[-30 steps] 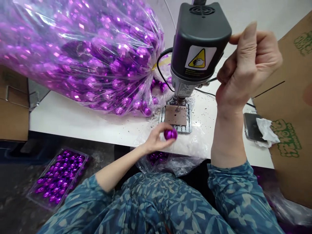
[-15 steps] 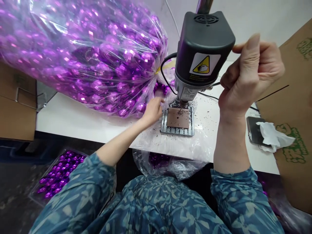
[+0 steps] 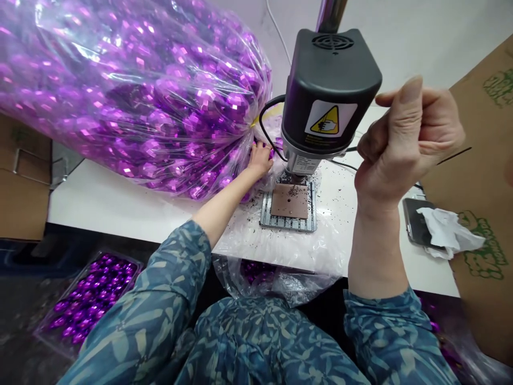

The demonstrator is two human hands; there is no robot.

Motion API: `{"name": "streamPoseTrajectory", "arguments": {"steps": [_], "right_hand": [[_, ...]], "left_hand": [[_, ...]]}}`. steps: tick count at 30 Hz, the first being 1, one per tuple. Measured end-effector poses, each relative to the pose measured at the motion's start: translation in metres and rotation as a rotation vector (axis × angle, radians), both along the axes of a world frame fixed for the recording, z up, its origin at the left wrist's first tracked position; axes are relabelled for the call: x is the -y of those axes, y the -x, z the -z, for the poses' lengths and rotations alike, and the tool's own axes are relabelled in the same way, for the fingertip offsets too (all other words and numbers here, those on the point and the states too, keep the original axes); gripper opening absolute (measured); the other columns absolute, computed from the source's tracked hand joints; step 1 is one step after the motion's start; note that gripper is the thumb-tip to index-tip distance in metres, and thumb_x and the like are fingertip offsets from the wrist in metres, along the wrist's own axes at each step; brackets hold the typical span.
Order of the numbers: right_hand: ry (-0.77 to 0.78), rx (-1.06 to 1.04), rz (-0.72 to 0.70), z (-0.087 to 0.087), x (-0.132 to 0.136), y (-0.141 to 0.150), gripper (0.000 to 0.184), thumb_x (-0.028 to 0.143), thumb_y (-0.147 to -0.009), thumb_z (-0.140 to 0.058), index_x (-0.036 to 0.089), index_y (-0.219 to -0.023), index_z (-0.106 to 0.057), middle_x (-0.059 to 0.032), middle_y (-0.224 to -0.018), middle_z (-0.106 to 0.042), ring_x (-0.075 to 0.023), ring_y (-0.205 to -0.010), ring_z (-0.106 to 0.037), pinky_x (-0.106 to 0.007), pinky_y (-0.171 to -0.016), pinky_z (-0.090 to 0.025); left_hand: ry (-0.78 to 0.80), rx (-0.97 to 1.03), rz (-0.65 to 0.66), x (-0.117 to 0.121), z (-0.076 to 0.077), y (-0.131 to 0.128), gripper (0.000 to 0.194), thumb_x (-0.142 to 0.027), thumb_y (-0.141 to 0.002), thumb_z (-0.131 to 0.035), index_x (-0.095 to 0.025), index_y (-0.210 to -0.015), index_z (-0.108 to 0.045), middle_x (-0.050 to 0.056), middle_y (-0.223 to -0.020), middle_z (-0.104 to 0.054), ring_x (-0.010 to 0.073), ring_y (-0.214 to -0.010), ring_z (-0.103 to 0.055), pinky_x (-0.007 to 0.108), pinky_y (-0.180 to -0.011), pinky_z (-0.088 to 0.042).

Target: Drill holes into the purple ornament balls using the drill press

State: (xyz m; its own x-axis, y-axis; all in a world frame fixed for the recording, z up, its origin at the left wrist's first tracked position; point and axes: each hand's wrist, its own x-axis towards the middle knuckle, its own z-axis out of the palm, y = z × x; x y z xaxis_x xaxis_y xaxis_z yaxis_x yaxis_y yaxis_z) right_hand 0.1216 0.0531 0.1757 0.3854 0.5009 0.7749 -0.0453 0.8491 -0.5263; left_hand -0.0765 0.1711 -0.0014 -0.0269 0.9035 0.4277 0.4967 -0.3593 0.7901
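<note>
A black drill press [image 3: 331, 91] with a yellow warning label stands over a slotted metal base [image 3: 288, 223]. On that base lies a flat brown plate [image 3: 289, 202] with a small hole and dark shavings. Just right of the drill's body, my right hand [image 3: 409, 139] is closed in a fist; what it grips, if anything, is hidden. My left hand [image 3: 261, 158] reaches left of the drill, fingers stretched over shiny purple pieces by the tied neck of a clear bag [image 3: 168, 107]. That bag is full of purple faceted balls.
A clear tray of purple balls [image 3: 92, 299] sits low at the left. Clear plastic [image 3: 288, 283] hangs over the front edge of the white table [image 3: 132, 198]. At right are a phone [image 3: 414, 219], crumpled tissue [image 3: 444, 227] and a cardboard box [image 3: 489, 182].
My left hand has moved forward from beside the metal base to the purple pieces by the bag's neck. My right hand stays in its fist beside the drill. The view has shifted slightly.
</note>
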Motion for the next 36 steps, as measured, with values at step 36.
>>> {"name": "streamPoseTrajectory", "arguments": {"steps": [36], "right_hand": [[-0.029,-0.011,0.062,0.0,0.0,0.01,0.053,0.072,-0.078,-0.065,0.021,-0.07,-0.062,0.0104,-0.047,-0.031,-0.0006,-0.035,-0.027,-0.025,-0.04,-0.016]], "left_hand": [[0.643,0.994,0.263,0.165,0.002,-0.003,0.032,-0.042,-0.094,-0.081,-0.025,-0.119,-0.071,0.008,-0.122,-0.078,0.025,-0.117,-0.075,0.048,-0.101,-0.066]]}}
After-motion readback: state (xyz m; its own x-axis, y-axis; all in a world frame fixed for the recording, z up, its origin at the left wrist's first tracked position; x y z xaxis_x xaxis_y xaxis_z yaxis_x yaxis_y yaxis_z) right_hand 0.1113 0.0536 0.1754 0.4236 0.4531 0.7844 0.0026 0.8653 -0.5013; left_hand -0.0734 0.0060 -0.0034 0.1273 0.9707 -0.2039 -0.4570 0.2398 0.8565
